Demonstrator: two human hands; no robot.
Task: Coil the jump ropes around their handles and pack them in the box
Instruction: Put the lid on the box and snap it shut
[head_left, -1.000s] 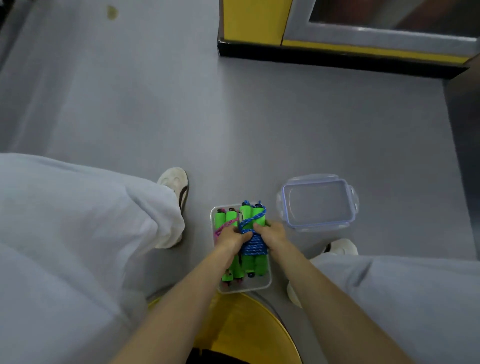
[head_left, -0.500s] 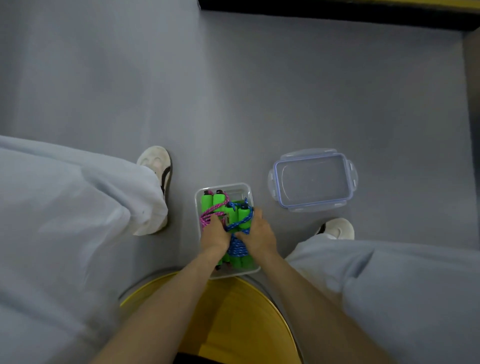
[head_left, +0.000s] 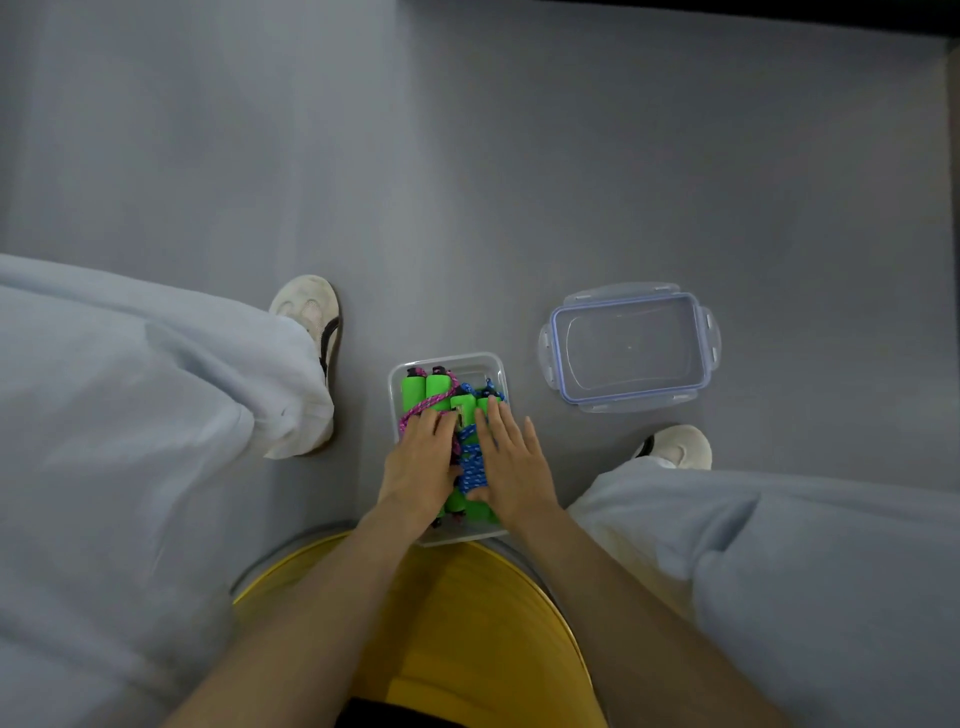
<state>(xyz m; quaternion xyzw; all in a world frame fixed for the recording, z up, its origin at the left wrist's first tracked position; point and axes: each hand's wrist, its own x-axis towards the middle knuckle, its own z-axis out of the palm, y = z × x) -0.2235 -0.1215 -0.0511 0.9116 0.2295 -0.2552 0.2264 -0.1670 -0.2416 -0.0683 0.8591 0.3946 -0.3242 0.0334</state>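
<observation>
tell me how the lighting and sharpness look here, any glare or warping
Head view: dim, flat, bluish light, only soft shadows on the floor beside the trouser legs; no strong glare, just faint sheen on the clear lid; wide-angle stretch at the edges; green handles read clearly, left hand and right hand slightly soft.

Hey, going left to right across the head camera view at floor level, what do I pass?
White shoe → left hand → right hand → clear lid. The box lies under both hands, so it is left out.
</observation>
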